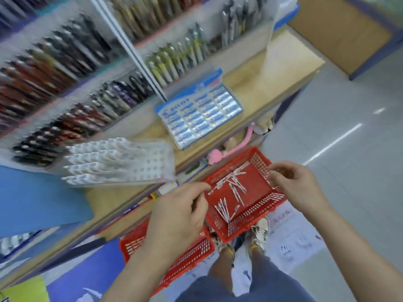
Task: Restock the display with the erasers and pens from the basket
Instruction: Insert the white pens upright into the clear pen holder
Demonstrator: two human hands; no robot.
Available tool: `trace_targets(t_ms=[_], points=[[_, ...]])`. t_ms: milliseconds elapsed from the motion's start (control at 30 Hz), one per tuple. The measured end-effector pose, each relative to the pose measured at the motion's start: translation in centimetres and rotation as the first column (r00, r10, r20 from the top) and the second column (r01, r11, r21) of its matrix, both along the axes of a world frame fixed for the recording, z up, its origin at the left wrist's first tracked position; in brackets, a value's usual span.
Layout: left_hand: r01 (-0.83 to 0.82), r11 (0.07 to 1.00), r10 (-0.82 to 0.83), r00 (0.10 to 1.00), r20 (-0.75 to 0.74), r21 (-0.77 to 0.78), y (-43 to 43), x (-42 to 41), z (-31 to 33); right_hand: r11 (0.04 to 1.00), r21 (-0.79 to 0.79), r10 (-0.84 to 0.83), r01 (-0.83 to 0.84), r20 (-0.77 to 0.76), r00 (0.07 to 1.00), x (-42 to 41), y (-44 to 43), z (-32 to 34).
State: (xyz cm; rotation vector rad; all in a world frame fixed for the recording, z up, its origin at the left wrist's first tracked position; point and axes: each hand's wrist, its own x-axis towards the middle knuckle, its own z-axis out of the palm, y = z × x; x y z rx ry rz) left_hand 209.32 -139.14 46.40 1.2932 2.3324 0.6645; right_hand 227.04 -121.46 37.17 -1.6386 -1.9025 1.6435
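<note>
1. Over the floor by your feet: red basket (246, 227), loose pens (236, 186) on its bottom.
2. Your left hand (181, 214): forearm comes in from near, fingers loosely curled, index finger stretched to the basket's left rim. Cannot tell if it grips.
3. Your right hand (298, 184): fingers curled at the right rim; blurred, so hold unclear.
4. Eraser box (200, 107): far, on the wooden shelf (283, 68).

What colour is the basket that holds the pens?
The basket is red; the head view shows it best.
</note>
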Motion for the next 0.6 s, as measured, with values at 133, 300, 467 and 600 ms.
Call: trace_targets(t_ms=[133,300,467,600], points=[[0.016,0.962,0.002,0.998,0.067,-0.272,0.8,2.0,-11.4,0.997,-0.074,0.029,-0.021,0.105,0.994,3.7,0.1,-8.6],[0.05,0.857,0.0,0.995,0.097,-0.512,1.9,3.7,-29.2,0.984,-0.072,0.178,-0.166,0.232,0.956,5.6,0.0,-24.1],[0.104,0.768,-0.058,0.994,0.093,-0.631,3.0,3.8,-48.2,0.929,-0.035,0.361,-0.37,0.322,0.875,4.1,-0.3,-42.5],[0.125,0.733,-0.132,0.99,0.041,-0.669,4.0,2.5,-61.3,0.89,-0.028,0.431,-0.455,0.381,0.818,1.1,-1.2,-54.6]])
